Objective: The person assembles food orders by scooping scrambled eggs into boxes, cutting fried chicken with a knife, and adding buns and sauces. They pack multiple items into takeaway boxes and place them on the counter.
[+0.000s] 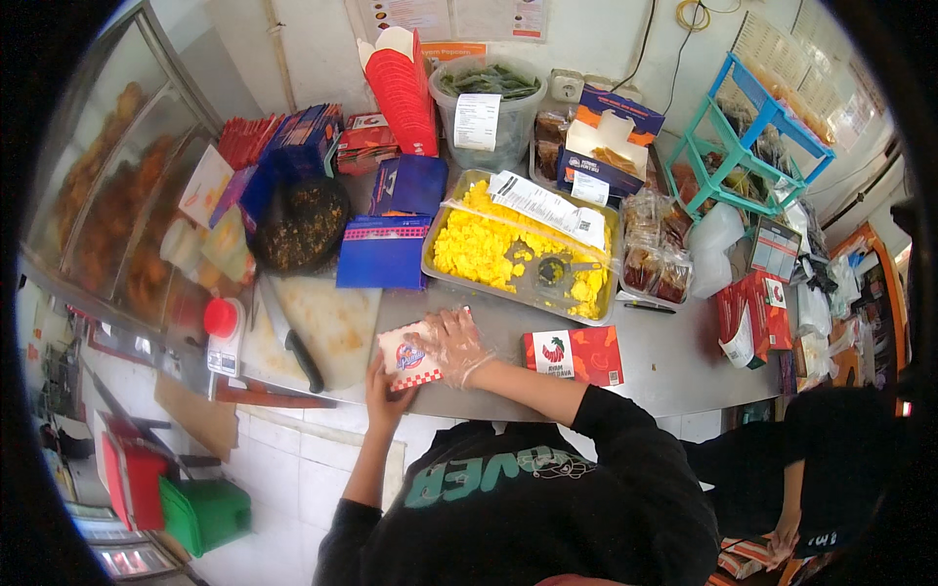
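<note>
A small white food box [406, 363] with red and blue print and a red checkered edge lies near the front of the steel table. My left hand [385, 393] is bare, closed around the box's near left corner. Over its right part rests my right hand [455, 346] in a clear plastic glove, fingers bent across the top and gripping that side. What is inside the box is hidden. To the right of it lies a red and white box [573, 355]. Behind is a metal tray [426, 256] of yellow scrambled egg [489, 240] with a small cup [553, 274] in it.
A knife [293, 340] lies on the cutting board [337, 314] at left, beside a red-lidded container [224, 332]. Further back are a stone mortar [300, 225], blue folded boxes [383, 256], a bucket of greens [508, 117], sauce packets [653, 264] and a teal rack [705, 166]. Another person [811, 469] stands at right.
</note>
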